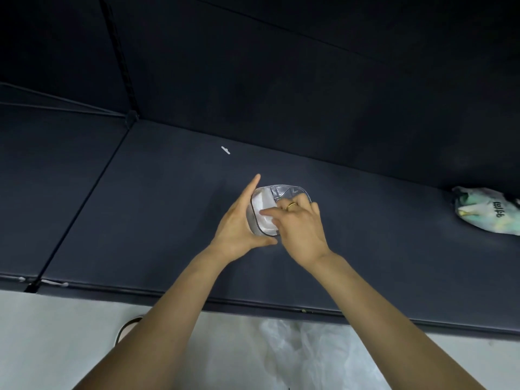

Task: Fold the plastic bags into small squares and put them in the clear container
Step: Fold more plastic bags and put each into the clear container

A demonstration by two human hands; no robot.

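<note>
A clear container with a faceted wall stands on the dark mat near the middle. A folded white plastic bag lies inside it. My left hand braces the container's left side, index finger straight along the wall and thumb under the near edge. My right hand, wearing a gold ring, reaches over the rim with its fingers curled down onto the white bag inside. Whether those fingers pinch the bag is hidden.
A crumpled green-and-white printed plastic bag lies on the mat at the far right. A translucent white plastic bag lies on the pale floor below the mat's front edge. A small white scrap sits farther back. Dark padded panels rise behind.
</note>
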